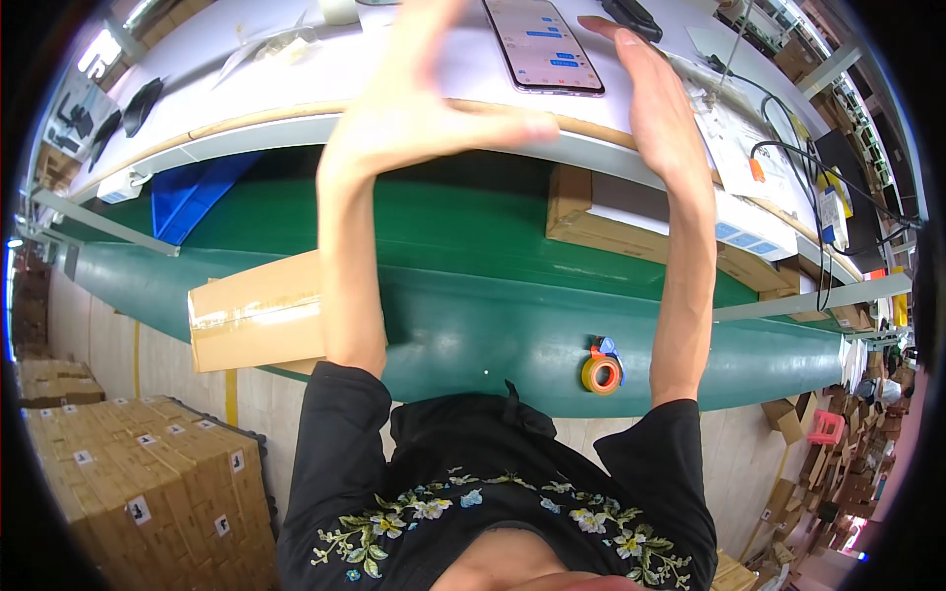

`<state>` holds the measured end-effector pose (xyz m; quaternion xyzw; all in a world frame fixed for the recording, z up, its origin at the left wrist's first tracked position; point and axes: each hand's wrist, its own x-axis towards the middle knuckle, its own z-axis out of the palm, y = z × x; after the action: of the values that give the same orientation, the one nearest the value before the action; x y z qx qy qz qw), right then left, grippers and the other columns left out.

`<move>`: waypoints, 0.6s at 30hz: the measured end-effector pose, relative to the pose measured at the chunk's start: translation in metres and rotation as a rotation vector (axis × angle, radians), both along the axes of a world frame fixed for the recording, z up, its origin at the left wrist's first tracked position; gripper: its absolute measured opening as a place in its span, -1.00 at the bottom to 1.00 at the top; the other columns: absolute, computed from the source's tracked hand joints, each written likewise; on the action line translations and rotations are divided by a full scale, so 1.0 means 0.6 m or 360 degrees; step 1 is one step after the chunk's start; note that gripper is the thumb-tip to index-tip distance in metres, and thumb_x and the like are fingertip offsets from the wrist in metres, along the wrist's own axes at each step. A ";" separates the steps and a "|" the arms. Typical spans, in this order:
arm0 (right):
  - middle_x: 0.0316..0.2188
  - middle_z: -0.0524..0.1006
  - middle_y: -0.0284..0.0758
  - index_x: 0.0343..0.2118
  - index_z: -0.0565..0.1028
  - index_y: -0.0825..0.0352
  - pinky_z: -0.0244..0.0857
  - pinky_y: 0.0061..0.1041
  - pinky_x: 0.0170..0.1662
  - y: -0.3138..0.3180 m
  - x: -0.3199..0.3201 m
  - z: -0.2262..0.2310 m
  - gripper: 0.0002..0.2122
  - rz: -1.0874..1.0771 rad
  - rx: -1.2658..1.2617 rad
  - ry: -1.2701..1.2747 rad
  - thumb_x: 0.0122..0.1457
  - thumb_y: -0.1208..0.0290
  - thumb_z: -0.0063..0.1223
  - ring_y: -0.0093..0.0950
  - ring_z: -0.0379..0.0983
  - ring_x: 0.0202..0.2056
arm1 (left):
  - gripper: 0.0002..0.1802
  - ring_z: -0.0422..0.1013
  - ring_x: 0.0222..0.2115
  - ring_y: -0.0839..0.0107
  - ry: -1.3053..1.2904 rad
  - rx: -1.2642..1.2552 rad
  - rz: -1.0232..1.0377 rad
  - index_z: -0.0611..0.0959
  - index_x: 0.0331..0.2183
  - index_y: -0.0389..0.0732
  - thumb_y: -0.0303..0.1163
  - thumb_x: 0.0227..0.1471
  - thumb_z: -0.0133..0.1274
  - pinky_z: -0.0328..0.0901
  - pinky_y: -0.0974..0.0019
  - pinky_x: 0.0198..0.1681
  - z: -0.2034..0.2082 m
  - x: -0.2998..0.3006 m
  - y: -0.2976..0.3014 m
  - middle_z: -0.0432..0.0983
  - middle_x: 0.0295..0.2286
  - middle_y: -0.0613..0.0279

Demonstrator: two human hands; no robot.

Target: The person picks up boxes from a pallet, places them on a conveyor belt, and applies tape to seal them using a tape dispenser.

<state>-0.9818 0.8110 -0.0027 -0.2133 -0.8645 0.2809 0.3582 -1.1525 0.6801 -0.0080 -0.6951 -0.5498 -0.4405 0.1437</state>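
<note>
A smartphone (pixel 544 47) with a lit message screen lies face up on the white tabletop between my hands. My left hand (pixel 409 113) hovers over the table's front edge, left of the phone. Its thumb stretches to the right; the fingers are raised, smeared by motion and partly cut off at the top. Right of the phone, my right hand (pixel 658 108) is held with fingers extended and thumb side toward the screen. A small black object (pixel 631 18) lies just beyond its fingertips. Neither hand holds anything.
Below the tabletop runs a green surface (pixel 463 330) carrying a cardboard box (pixel 258 310) and a tape dispenser (pixel 601 372). Another box (pixel 601 209) sits under the table. Black cables (pixel 788 148) hang at right. Stacked cartons (pixel 148 483) stand at lower left.
</note>
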 end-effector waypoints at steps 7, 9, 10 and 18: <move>-0.14 0.47 -0.04 -0.17 0.45 0.51 0.10 -0.43 0.07 -0.027 0.010 0.015 -0.60 -0.0129 0.0050 0.0257 0.26 0.29 -0.40 -0.32 0.33 -0.01 | 0.06 0.08 0.08 0.26 -0.1403 0.0625 0.0472 0.09 0.18 -0.13 0.33 -0.19 0.01 -0.01 0.18 0.09 0.101 0.134 -0.108 0.07 0.13 0.15; -0.14 0.48 -0.05 -0.20 0.46 0.51 0.06 -0.45 0.09 -0.019 0.012 0.020 -0.60 -0.0019 0.0249 0.0312 0.25 0.28 -0.39 -0.33 0.33 -0.02 | 0.14 0.01 0.12 0.22 -0.1191 0.0682 0.0296 -0.02 0.18 -0.14 0.30 -0.25 0.09 0.01 0.17 0.08 0.081 0.136 -0.120 -0.02 0.15 0.09; -0.10 0.47 -0.07 -0.11 0.44 0.49 0.02 -0.45 0.12 -0.023 0.014 0.012 -0.61 -0.0004 0.0174 0.0353 0.25 0.28 -0.35 -0.33 0.33 -0.01 | 0.19 -0.02 0.14 0.20 -0.1081 0.0712 0.0207 -0.07 0.18 -0.14 0.28 -0.29 0.13 0.01 0.16 0.08 0.071 0.136 -0.127 -0.07 0.16 0.06; -0.48 0.50 -0.19 -0.34 0.50 0.45 0.32 -0.43 -0.32 -0.061 0.100 -0.209 -0.83 0.0456 0.0477 0.0200 0.00 0.54 -0.02 -0.26 0.42 -0.43 | 0.23 -0.11 0.19 0.20 -0.1231 0.0923 0.0602 -0.10 0.17 -0.28 0.24 -0.28 0.15 -0.06 0.10 0.17 0.051 0.157 -0.199 -0.13 0.17 0.04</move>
<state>-0.9216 0.7744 -0.1284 -0.0145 -0.8941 0.2100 0.3954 -1.0584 0.5608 0.0223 -0.3016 -0.5339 -0.7658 0.1939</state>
